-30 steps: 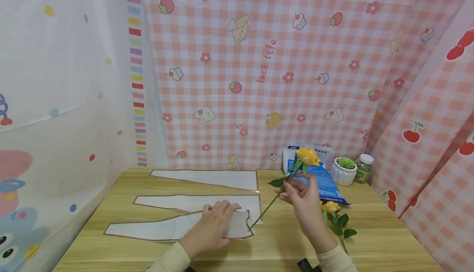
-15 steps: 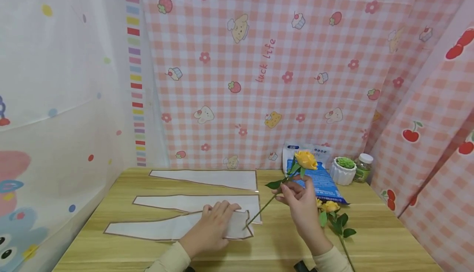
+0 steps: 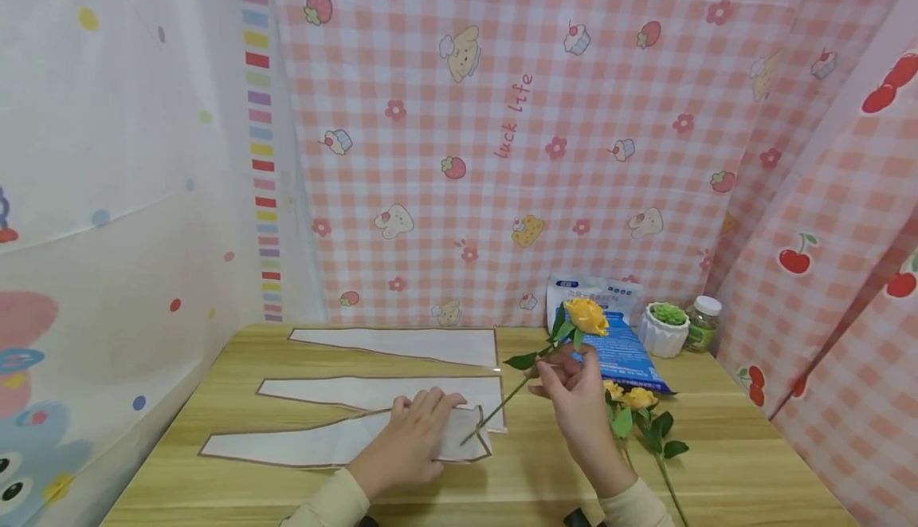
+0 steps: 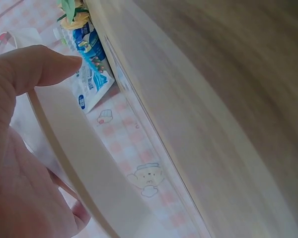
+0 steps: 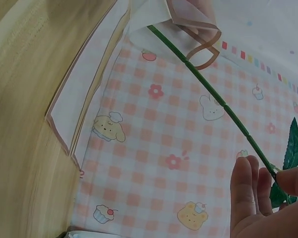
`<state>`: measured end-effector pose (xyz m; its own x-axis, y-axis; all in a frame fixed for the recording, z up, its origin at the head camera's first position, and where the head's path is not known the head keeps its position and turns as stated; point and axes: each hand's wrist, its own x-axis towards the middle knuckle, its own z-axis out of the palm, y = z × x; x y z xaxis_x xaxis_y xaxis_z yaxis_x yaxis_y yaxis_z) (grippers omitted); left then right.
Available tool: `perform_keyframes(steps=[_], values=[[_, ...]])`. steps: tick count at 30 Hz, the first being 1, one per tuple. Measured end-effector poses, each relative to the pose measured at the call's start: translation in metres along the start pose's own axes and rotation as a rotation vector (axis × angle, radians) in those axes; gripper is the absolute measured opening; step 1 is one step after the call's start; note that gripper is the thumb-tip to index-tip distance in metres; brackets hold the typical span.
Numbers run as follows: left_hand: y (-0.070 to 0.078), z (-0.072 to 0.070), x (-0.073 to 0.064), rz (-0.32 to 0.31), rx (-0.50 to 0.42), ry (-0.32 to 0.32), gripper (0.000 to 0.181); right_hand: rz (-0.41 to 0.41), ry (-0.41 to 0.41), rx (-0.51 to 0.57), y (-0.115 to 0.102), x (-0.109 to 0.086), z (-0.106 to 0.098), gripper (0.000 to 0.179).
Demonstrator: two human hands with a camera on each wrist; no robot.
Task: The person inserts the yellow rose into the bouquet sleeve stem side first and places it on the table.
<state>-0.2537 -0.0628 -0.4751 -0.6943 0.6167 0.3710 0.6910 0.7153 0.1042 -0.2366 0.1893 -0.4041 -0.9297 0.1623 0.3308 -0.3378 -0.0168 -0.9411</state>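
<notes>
My right hand (image 3: 577, 403) pinches the green stem (image 5: 213, 94) of a yellow rose (image 3: 588, 317) between thumb and fingers, below the bloom. The rose slants, bloom up and to the right. Its lower stem end lies inside the mouth of a white flower sleeve (image 3: 287, 447) with a brown border, showing through the sleeve in the head view. My left hand (image 3: 412, 443) grips this sleeve near its wide end, and the mouth edge gapes and curls in the right wrist view. In the left wrist view the left thumb (image 4: 49, 67) lies along the sleeve's brown edge.
Two more flat white sleeves, a middle one (image 3: 452, 391) and a back one (image 3: 430, 345), lie behind. Yellow roses (image 3: 641, 398) lie by my right forearm. A blue-and-white bag (image 3: 624, 351), a potted succulent (image 3: 665, 329) and a lidded jar (image 3: 703, 326) stand at the back right.
My right hand has moved left and slightly down, and the rose stem reaches further into the sleeve. The left hand stays in place on the sleeve.
</notes>
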Motion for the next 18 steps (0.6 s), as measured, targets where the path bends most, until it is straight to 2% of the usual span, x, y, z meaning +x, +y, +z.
perform_keyframes(steps=[7, 18], values=[[-0.001, 0.000, -0.001, -0.005, 0.013, 0.017, 0.088, 0.020, -0.012, -0.032, 0.000, -0.003, 0.006, 0.029], [0.000, -0.001, -0.002, -0.027, -0.019, 0.000, 0.087, 0.054, -0.008, -0.043, 0.004, -0.002, 0.014, 0.030]])
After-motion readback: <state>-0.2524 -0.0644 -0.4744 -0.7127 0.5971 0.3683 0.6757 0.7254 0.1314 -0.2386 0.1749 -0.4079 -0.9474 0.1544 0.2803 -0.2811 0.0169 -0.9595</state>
